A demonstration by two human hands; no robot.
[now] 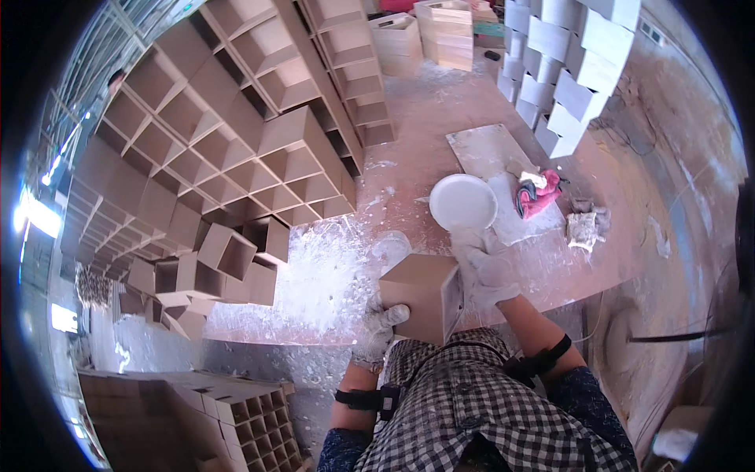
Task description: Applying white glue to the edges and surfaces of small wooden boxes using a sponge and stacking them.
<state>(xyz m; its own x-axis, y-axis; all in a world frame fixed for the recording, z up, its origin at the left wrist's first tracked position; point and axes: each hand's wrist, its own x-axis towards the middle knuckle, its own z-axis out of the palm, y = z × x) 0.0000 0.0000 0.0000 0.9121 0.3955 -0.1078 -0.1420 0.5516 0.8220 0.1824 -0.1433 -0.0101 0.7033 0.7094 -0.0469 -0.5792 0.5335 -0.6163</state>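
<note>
A brown cardboard box (417, 295) is held upright in front of my waist, at the near edge of the table. My left hand (381, 329), in a whitened glove, grips its left side with the thumb on the front face. My right hand (486, 271), in a pale glove, is beside the box's right side, just below a round white basin (463, 202). Motion smears its fingers, and whether they touch the box or hold anything cannot be made out. A small clear tub (391, 246) stands behind the box.
Stacked brown open boxes (228, 149) rise along the left, with loose ones (228, 250) at their foot. White boxes (558, 71) tower at the far right. A pink cloth (537, 195) and a whitish rag (583, 228) lie right of the basin. A divided carton stack (255, 425) stands lower left.
</note>
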